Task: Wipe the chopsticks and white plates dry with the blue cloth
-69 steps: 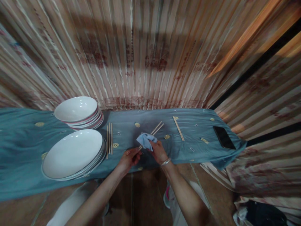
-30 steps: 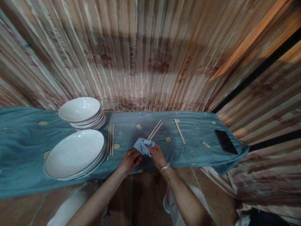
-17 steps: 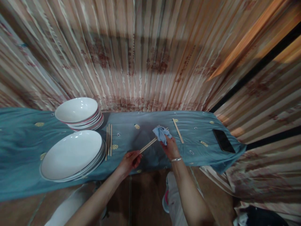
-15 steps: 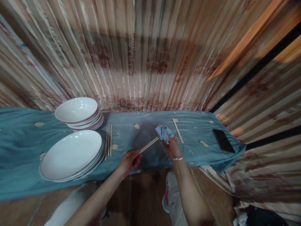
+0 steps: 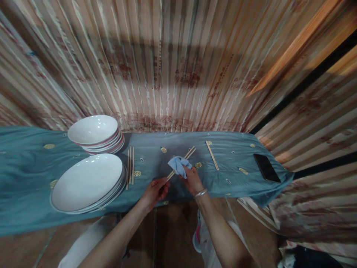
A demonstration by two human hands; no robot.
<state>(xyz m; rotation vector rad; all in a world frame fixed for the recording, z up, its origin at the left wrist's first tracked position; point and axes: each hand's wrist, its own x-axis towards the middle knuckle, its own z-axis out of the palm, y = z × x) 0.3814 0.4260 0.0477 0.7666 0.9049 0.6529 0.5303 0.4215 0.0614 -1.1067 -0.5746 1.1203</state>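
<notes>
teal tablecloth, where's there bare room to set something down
Bare tablecloth lies between the far-right chopsticks and the phone, and left of the plates and bowls. It's crowded where three chopsticks lie beside the plates, and around the left hand, right hand, blue cloth and held chopsticks.

The crumpled light-blue soft cloth [image 5: 178, 164] is showing one plain shade, while the slim pale-tan wooden chopsticks [image 5: 190, 151] jutting out on either side of it are keeping to a bare, unpatterned straw tone. Beneath the cloth, the wrinkled teal fabric tablecloth [image 5: 150, 145] is carrying scattered yellow pineapple prints and small dark rectangles edged in white. Left of the cloth, the stacked glossy white shallow plates [image 5: 87, 182] are displaying thin dark rims, and the stacked glossy white round bowls [image 5: 93, 130] are wearing pinkish-red bands. Behind the cloth, the pleated beige fabric curtain [image 5: 167, 56] is bearing brownish vertical streaks and dark-red printed motifs.
</notes>
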